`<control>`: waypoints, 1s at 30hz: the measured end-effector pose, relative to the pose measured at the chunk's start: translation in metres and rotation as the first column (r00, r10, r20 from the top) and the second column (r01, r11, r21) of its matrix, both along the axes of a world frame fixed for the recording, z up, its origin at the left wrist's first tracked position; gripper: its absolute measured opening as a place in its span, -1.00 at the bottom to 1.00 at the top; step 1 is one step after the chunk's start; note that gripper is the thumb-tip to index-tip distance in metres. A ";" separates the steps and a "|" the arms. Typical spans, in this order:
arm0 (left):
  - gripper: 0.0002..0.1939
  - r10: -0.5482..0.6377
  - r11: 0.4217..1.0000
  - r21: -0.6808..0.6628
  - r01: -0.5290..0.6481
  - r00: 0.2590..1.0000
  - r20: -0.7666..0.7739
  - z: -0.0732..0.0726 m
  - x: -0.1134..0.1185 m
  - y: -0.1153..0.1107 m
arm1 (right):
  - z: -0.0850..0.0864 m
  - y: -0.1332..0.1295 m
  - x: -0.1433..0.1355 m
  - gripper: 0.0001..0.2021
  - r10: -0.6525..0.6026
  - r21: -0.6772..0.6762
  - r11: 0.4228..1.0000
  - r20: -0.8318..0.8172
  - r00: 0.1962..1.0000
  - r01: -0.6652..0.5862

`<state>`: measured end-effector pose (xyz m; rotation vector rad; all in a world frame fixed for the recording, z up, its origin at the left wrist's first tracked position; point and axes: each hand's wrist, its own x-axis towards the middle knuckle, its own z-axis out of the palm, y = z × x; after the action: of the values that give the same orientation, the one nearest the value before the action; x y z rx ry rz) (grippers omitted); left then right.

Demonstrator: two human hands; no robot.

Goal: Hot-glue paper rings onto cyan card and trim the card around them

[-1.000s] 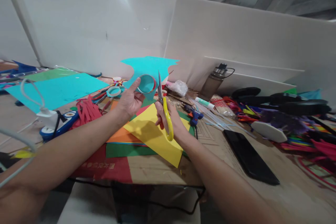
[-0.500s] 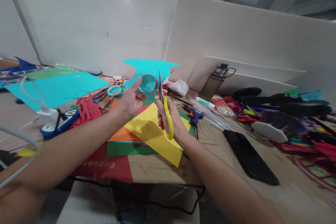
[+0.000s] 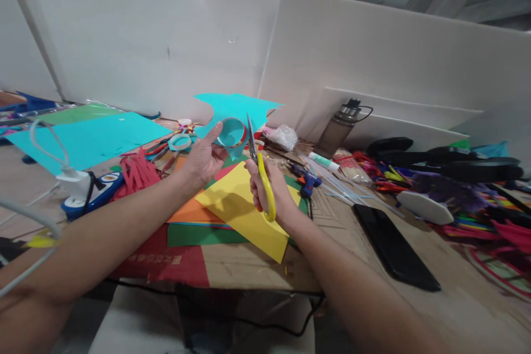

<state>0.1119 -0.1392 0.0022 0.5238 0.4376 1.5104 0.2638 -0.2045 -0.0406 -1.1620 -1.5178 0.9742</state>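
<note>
My left hand (image 3: 205,161) pinches a cut piece of bright cyan paper (image 3: 238,104) together with a round, cup-like ring (image 3: 231,133). The ring has a pale rim and some red on its outer side, and cyan shows through its opening. The paper's edges curve inward, with pointed corners at the top. My right hand (image 3: 267,183) is closed round yellow-handled scissors (image 3: 261,168), blades pointing up beside the ring's right side. Whether the blades touch the paper I cannot tell. Below both hands lies a yellow sheet (image 3: 244,215) over orange paper (image 3: 188,207) and green paper (image 3: 203,236).
A black phone (image 3: 394,246) lies at the right, with a bottle (image 3: 338,130), a glue stick (image 3: 323,162) and a blue glue gun (image 3: 307,181) behind it. Red paper strips (image 3: 139,172), a power strip (image 3: 95,193) and a large cyan sheet (image 3: 99,138) lie left. White boards (image 3: 166,38) stand behind.
The scissor blades have tipped slightly left, and the ring has shifted a little to the left. Both hands keep their hold.
</note>
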 end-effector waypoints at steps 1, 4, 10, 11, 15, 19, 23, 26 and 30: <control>-0.91 0.005 1.000 -0.009 -0.005 1.000 0.002 0.000 0.000 0.000 | 0.001 -0.001 -0.001 -0.48 -0.006 0.003 1.000 -0.004 1.000 0.006; -0.92 0.022 0.999 -0.031 -0.022 1.000 -0.001 0.000 -0.002 0.001 | 0.002 -0.004 -0.001 -0.47 -0.005 -0.011 1.000 -0.014 1.000 0.005; -0.84 0.026 1.000 -0.010 -0.027 0.998 -0.058 -0.008 -0.009 0.012 | 0.003 -0.003 0.001 -0.49 0.000 -0.091 0.996 -0.049 0.999 -0.005; -0.84 0.013 1.000 0.008 -0.012 0.998 -0.067 -0.009 -0.011 0.014 | 0.004 -0.004 0.001 -0.50 0.004 -0.105 0.994 -0.057 0.998 -0.010; -0.85 0.001 0.999 0.033 0.003 0.993 -0.122 -0.012 -0.020 0.019 | 0.007 -0.006 -0.001 -0.58 0.007 -0.150 0.989 -0.075 0.997 -0.018; -0.93 -0.015 0.999 0.039 0.023 0.980 -0.196 -0.011 -0.026 0.022 | 0.011 -0.010 -0.005 -0.64 -0.040 -0.213 0.977 -0.082 0.996 0.021; -0.94 -0.026 0.997 0.063 0.042 0.972 -0.235 -0.009 -0.029 0.023 | 0.015 -0.011 -0.006 -0.68 -0.050 -0.256 0.966 -0.088 0.995 0.025; -0.95 -0.026 0.997 0.059 0.044 0.961 -0.274 -0.007 -0.033 0.024 | 0.016 -0.011 -0.005 -0.67 -0.032 -0.257 0.966 -0.083 0.996 0.009; -0.92 -0.033 0.997 0.058 0.059 0.928 -0.372 -0.005 -0.044 0.029 | 0.014 -0.010 -0.001 -0.63 0.023 -0.245 0.969 -0.039 0.999 -0.032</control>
<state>0.0680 -0.1102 -0.0028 0.8752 0.6638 1.3851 0.2625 -0.2141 -0.0265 -1.2920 -1.4161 1.2223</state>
